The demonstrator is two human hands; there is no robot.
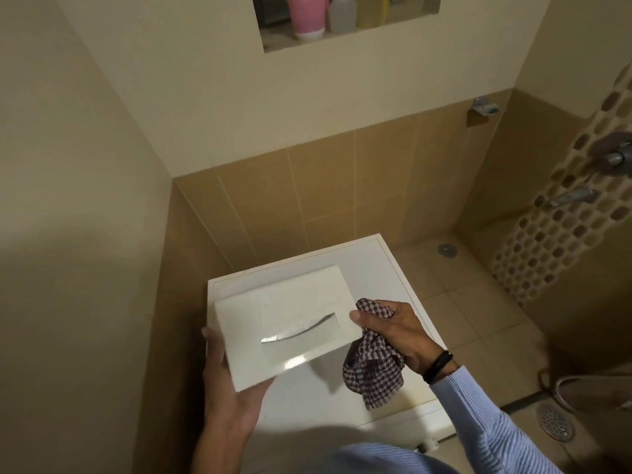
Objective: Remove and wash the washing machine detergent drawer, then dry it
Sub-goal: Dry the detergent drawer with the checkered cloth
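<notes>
The white detergent drawer (287, 319) is out of the machine and held above the white washing machine top (372, 268), its front panel with the recessed silver handle facing up. My left hand (229, 388) grips the drawer from below at its near left corner. My right hand (393, 330) clutches a dark checked cloth (372, 374) against the drawer's right end, thumb on the panel edge; most of the cloth hangs down over the machine top.
A wall niche (345, 32) above holds a pink cup and bottles. Beige walls close in at left and behind the machine. Taps (612, 159) jut from the mosaic wall at right. Floor drains (554, 422) sit in the tiled floor.
</notes>
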